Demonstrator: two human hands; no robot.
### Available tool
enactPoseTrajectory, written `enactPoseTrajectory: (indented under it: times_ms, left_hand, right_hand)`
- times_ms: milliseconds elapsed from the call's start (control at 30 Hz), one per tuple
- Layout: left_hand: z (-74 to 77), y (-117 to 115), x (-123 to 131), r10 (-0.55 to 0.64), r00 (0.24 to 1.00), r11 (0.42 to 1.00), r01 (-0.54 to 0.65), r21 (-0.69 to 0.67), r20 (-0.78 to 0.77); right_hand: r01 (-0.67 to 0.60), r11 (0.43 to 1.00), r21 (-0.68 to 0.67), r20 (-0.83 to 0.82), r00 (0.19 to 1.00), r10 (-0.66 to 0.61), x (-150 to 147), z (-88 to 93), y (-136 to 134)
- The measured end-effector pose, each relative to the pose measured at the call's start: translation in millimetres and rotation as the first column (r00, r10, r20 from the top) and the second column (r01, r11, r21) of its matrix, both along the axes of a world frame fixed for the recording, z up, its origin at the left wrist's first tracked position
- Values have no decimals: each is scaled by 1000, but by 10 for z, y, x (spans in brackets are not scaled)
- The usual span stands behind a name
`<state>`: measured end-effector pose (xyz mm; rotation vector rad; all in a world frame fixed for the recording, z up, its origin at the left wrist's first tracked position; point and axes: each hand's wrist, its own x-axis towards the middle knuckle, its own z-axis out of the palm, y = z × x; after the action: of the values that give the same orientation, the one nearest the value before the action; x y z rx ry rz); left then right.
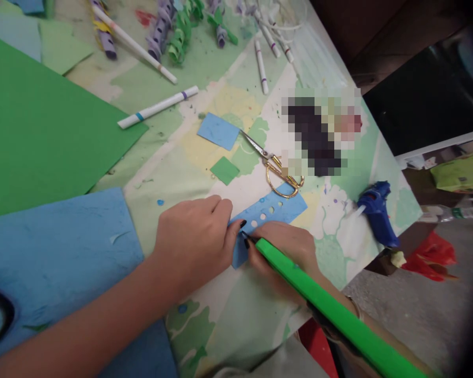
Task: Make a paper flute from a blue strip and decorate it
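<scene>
A blue foam strip (295,207) with a row of round holes lies slantwise on the table. My left hand (199,233) is closed, its thumb and curled fingers pressing the strip's near left end. In my right hand (286,247) is a long bright green tool (319,294) with a dark, narrow tip; its exact kind is unclear. The tip meets the strip close to my left thumb. Gold-handled scissors (274,167) rest at the strip's far edge, slightly open. Beyond my hands lie a small blue piece (218,131) and a small green square (225,170).
Large green (51,131) and blue sheets (63,231) cover the left side. White sticks (157,107) and curled purple and green pieces (181,39) lie at the back. A blue glue gun (378,212) sits by the right table edge. One dark patch is pixelated.
</scene>
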<state>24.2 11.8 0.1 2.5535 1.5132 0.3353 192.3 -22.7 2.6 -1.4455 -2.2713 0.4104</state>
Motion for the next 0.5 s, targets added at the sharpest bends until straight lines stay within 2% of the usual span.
enactPoseTrajectory:
  times_ms: [133, 300, 500]
  left_hand:
    - [6, 2, -13, -44, 998, 998, 46, -50, 44]
    - [10, -28, -10, -127, 991, 992, 128, -11, 43]
    - [-7, -35, 11, -154, 988, 988, 153, 28, 26]
  right_hand:
    - [-26, 1000, -2, -49, 998, 26, 7, 2, -33]
    - [-91, 995, -34, -111, 990, 87, 60, 19, -8]
    - [-49, 999, -23, -158, 986, 45, -7, 14, -49]
